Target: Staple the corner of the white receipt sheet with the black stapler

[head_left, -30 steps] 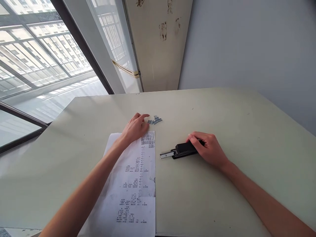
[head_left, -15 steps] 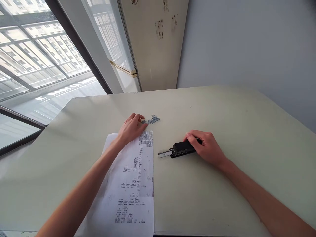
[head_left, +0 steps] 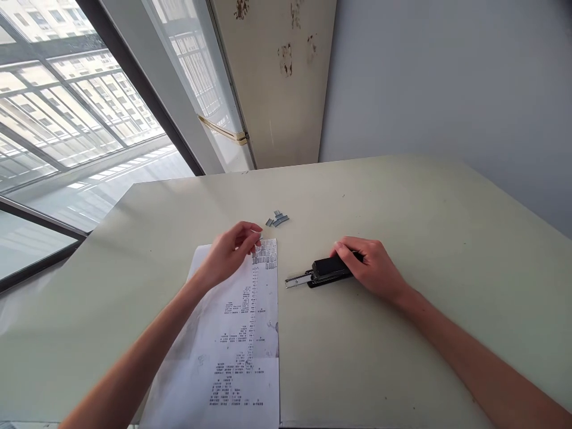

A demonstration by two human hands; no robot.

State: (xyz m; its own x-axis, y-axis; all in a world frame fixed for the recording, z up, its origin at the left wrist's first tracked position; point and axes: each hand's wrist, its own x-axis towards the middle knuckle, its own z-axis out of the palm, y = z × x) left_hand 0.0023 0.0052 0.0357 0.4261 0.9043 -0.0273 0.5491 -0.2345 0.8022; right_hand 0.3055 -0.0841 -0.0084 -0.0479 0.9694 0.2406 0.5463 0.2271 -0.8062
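A black stapler point(head_left: 330, 268) lies on the table with its metal staple tray sticking out to the left. My right hand point(head_left: 369, 262) is wrapped round its right end. Over the top end of a printed sheet of paper point(head_left: 241, 351), my left hand point(head_left: 235, 247) pinches a small strip of staples point(head_left: 259, 236) between thumb and fingers; most of it is hidden. Just beyond that hand, several more grey staple strips point(head_left: 279, 219) lie in a small cluster on the table.
The pale table point(head_left: 402, 357) spreads under both arms. Behind it stand a fridge point(head_left: 272, 107) with a gold handle and a grey wall point(head_left: 447, 77). A large window point(head_left: 67, 89) is at the left.
My left hand has lifted from the staple cluster and drawn back towards me, taking one strip with it. My right hand and the stapler have stayed put.
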